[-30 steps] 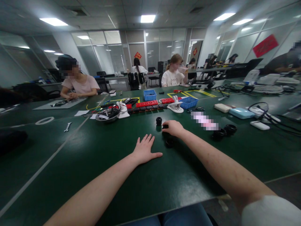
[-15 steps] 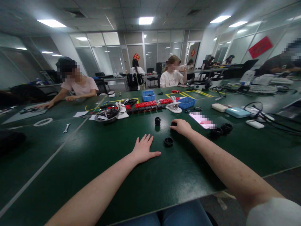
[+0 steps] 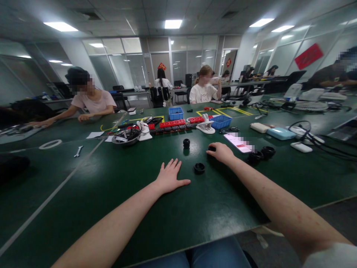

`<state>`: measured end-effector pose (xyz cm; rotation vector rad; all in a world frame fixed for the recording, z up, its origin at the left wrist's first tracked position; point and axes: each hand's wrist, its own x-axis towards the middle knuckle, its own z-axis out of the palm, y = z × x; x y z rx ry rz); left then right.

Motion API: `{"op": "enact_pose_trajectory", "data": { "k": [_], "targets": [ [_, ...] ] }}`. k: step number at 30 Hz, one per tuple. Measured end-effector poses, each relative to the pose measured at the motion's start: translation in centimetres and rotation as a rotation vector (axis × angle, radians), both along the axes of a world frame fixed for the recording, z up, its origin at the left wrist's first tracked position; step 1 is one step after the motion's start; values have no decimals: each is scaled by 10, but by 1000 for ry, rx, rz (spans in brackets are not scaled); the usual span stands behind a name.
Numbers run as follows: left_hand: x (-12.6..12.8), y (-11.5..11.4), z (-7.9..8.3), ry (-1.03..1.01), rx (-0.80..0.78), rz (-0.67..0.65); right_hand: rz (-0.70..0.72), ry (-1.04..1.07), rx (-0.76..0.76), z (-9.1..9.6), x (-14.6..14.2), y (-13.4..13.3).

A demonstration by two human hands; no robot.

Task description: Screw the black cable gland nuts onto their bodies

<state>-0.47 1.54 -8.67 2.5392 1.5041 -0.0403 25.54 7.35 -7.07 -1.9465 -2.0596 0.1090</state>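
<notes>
My left hand (image 3: 169,178) lies flat on the green table (image 3: 111,186), fingers spread, holding nothing. My right hand (image 3: 221,152) is curled over a small black round part (image 3: 212,149) that peeks out at its fingertips. Between the two hands sits a black ring-shaped cap (image 3: 199,168), free on the table. A second small black knob-like part (image 3: 186,143) stands a little farther away. Right of my right hand lie a phone (image 3: 238,142) and two more black round parts (image 3: 262,153).
Red blocks (image 3: 173,123), blue bins (image 3: 221,121), a white clamp (image 3: 205,126) and a metal bowl (image 3: 125,137) line the table's middle. A wrench (image 3: 79,150) and tape ring (image 3: 50,144) lie left. Cables and white devices (image 3: 302,138) crowd the right. Other people sit across the table.
My right hand has slid to the right with the small black part, uncovering the black ring cap it left behind. My left hand has stayed put.
</notes>
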Motion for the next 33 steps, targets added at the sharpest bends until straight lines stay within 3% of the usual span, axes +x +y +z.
{"op": "enact_pose_trajectory", "data": {
  "k": [14,33],
  "targets": [
    [1,-1,2,13,-2,12,63,-31,66,-2,11,-22],
    [-1,0,-1,6,1,4,139,-44,54,3,40,-107]
  ]
}}
